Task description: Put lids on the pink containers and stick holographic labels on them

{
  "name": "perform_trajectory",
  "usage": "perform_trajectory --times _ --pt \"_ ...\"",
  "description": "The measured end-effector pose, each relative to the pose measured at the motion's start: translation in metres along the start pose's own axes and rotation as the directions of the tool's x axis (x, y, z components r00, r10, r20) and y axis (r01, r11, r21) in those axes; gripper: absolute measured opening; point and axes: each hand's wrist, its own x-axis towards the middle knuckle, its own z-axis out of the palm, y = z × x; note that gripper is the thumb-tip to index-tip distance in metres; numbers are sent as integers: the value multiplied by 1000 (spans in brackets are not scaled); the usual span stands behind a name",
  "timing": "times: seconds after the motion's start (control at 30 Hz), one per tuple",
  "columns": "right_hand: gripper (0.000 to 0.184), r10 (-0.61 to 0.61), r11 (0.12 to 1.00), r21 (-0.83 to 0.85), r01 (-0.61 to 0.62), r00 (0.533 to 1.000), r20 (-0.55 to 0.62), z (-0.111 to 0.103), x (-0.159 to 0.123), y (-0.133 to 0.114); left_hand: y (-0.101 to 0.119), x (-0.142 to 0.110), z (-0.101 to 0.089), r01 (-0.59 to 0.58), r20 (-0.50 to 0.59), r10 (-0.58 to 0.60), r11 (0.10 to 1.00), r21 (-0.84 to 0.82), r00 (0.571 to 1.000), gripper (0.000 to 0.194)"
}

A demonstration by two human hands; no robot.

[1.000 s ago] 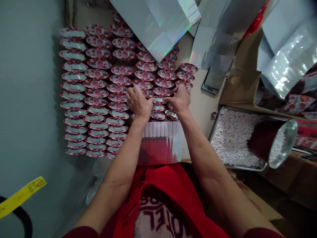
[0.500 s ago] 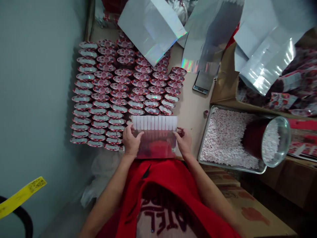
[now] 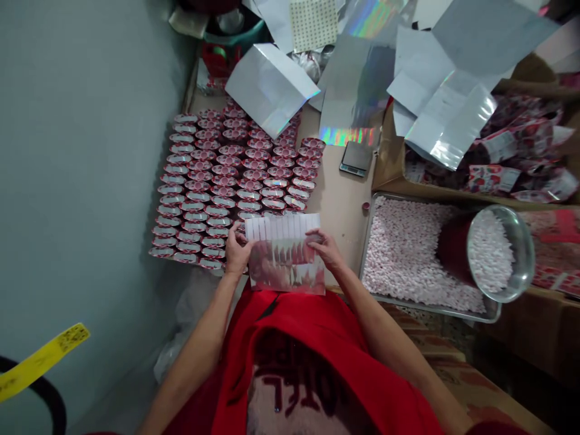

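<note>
A shiny sticker sheet (image 3: 286,275), with a row of narrow white strips along its far end, is held over the table's front edge. My left hand (image 3: 236,252) grips its left edge, thumb on top and fingers bent around the side. At the upper right of the sheet, my right hand (image 3: 325,246) has thumb and forefinger closed on the end strips; whether a strip is lifted there I cannot make out. Just beyond the sheet stand rows of round-ended red and pink packs (image 3: 222,191), many with a white strip on top.
Right of the sheet, a metal tray (image 3: 368,241) holds small white-pink pieces and a tipped clear container (image 3: 521,260) full of them. Farther back are a small scale (image 3: 356,158), silvery sheets (image 3: 348,103) and a cardboard box (image 3: 388,172) of printed packets. A wall (image 3: 90,151) bounds the left.
My right hand has shifted inward from the sheet's right edge over the end strips. The sheet tilts and catches the light differently. The view has shifted, showing more of the table's far end.
</note>
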Motion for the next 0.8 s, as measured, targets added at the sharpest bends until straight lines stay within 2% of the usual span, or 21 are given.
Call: perform_trajectory --times 0.1,0.2,0.3,0.4,0.47,0.6,0.7,0.8 --pt "47 27 988 151 -38 997 73 -10 4 0 3 -6 -4 23 85 -5 977 -212 996 75" --pt "52 36 987 156 -46 997 62 -20 9 1 11 -9 -8 23 201 47 943 -333 978 65" --pt "56 64 990 120 -68 997 39 -30 12 2 21 -4 -12 76 381 37 957 -278 924 42" --pt "60 82 992 97 -86 996 47 -40 12 3 29 4 -13 178 502 -60 966 -190 863 40" --pt "61 80 993 82 -86 994 72 -45 11 3 34 6 -12 240 497 -113 950 -198 860 45" --pt "63 45 998 29 -48 994 102 -48 9 2 42 2 -12 327 429 -199 912 -249 881 51" --pt "65 -15 995 -92 25 994 105 -46 6 1 49 -6 -13 291 428 -184 936 -199 885 57" --pt "42 -124 933 -334 137 991 58 -43 2 -4 55 -15 -11 197 381 -140 974 -115 914 58"
